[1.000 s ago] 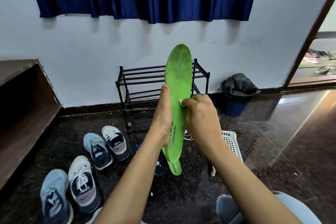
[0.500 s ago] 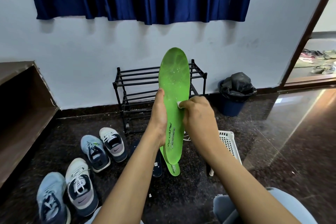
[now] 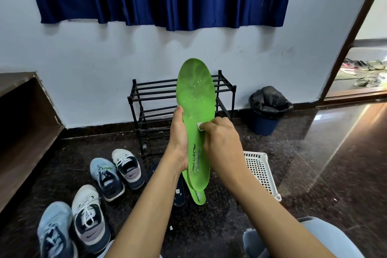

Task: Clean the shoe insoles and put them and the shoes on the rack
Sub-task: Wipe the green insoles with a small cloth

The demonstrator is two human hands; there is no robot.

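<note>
I hold the green insole (image 3: 196, 98) upright in front of the rack (image 3: 155, 98), my left hand (image 3: 179, 138) wrapped round its left edge near the middle and my right hand (image 3: 222, 140) pinching a small white wipe (image 3: 200, 126) against its face. It looks light, thin and bendy, speckled with droplets toward the toe. I judge the left grip belongs at the stiffer waist, backing each stroke so the insole doesn't fold or slip.
</note>
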